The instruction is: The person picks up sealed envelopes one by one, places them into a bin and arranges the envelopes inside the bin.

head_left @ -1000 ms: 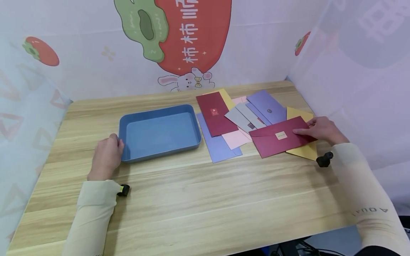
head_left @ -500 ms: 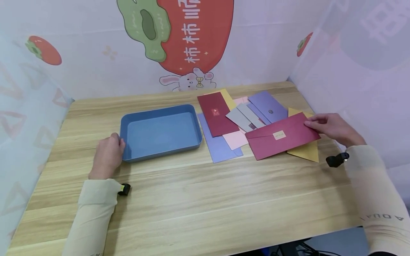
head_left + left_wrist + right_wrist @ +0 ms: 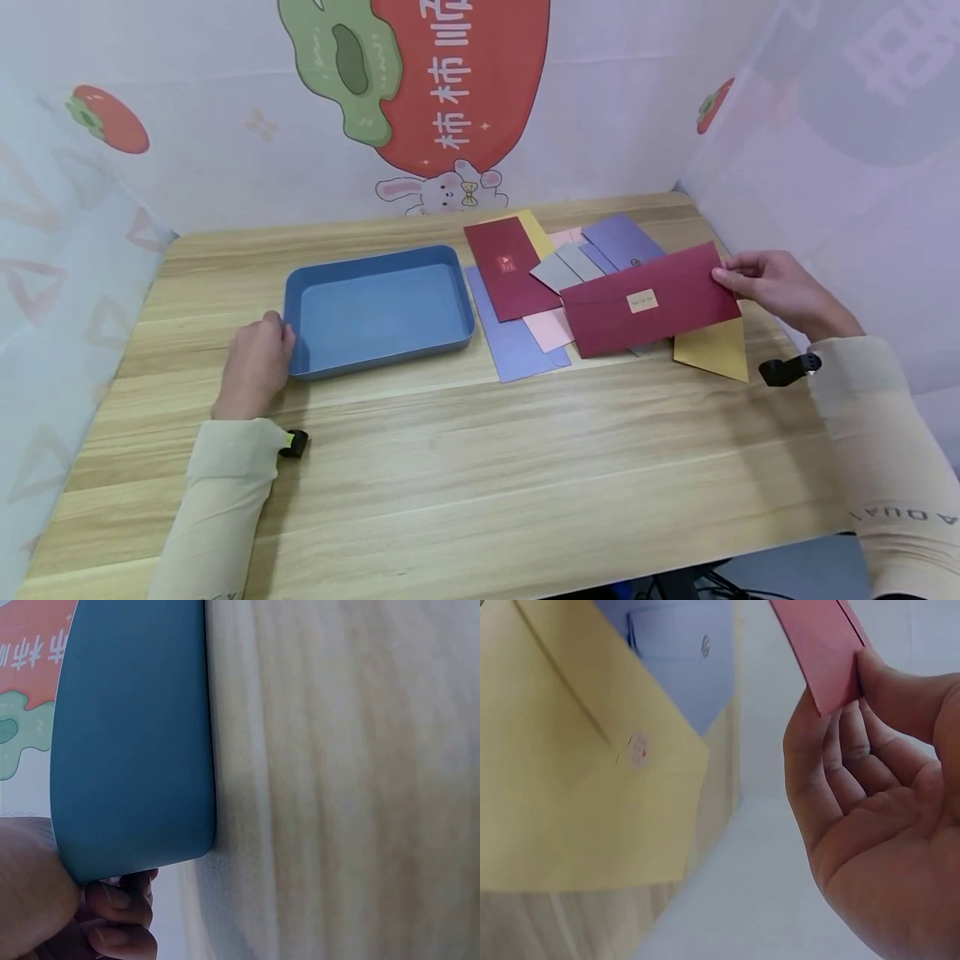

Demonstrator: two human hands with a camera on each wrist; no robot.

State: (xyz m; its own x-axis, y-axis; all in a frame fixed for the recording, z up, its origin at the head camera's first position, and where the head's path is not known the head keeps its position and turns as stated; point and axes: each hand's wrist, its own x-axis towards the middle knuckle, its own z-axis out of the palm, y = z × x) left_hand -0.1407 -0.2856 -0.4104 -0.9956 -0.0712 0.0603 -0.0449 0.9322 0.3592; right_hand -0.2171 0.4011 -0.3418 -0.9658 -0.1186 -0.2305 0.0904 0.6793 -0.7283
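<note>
My left hand (image 3: 255, 362) grips the left wall of a shallow blue tray (image 3: 378, 367). In the left wrist view, curled fingers (image 3: 120, 919) show beyond the tray's side, near its corner. My right hand (image 3: 783, 287) pinches the right end of a dark red envelope (image 3: 675, 308), with its pale sticker facing up. That envelope is lifted and tilted above several other envelopes and hides part of them. The right wrist view shows the red envelope's end (image 3: 829, 667) between thumb and fingers, apart from a yellow envelope (image 3: 577, 802) with a round sticker.
Spread on the wooden table (image 3: 465, 467) are another dark red envelope (image 3: 510, 271), blue-purple envelopes (image 3: 618, 237), grey ones (image 3: 566, 267), a pink one (image 3: 549, 329) and a yellow one (image 3: 716, 350). Printed cloth walls (image 3: 600, 125) stand behind and at both sides.
My right hand has lifted the dark red envelope off the pile, first drawing back to the right, then tilting it upward. More of the yellow envelope shows. My left hand stays on the tray.
</note>
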